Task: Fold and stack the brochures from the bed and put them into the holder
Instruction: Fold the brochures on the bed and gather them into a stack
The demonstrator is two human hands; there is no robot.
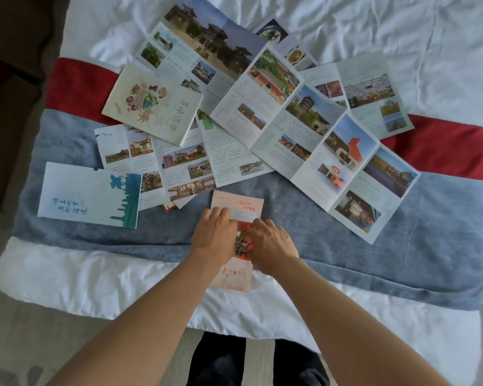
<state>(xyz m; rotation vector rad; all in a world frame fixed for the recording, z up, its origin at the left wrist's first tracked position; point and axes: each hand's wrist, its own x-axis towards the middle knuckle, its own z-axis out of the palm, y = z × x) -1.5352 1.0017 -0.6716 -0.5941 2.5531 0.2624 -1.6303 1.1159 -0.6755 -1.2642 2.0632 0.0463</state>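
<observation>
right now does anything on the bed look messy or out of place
Yes: several unfolded brochures lie fanned and overlapping at odd angles across the bed, while both hands press on a folded pink brochure.

Folded brochure lies on the bed in front of me, under both my grips: left grip on its left half, right grip touching its right half. At 9 o'clock of it, well apart, a closed brochure. At 11 o'clock, a booklet resting on overlapping opened sheets. From 12 to 2 o'clock, a long unfolded brochure overlapping others behind it.
</observation>
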